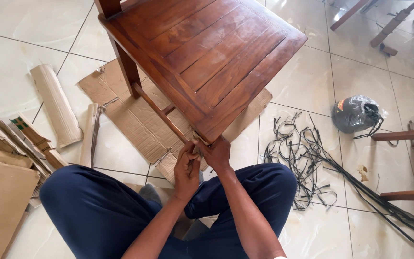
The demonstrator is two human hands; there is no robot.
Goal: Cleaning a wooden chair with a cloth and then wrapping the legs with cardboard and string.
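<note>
Chair (207, 57) corner sits directly above both hands: left hand (186, 170) and right hand (216, 154) pinch cardboard strip (197, 149) there (fingers pressed together).

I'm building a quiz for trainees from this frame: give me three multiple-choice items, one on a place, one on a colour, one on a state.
1. Where are both hands?
A. at the near corner of the wooden chair seat
B. on the wrapped bundle
C. on the rolled cardboard

2. What colour are the loose straps on the floor?
A. white
B. black
C. red

3. How does the flat cardboard under the chair lie?
A. rolled up
B. stacked upright
C. spread flat on the tiles

Answers:
1. A: the left hand and right hand meet at the chair corner.
2. B: the straps are dark black.
3. C: the cardboard lies spread beneath the chair legs.
</note>
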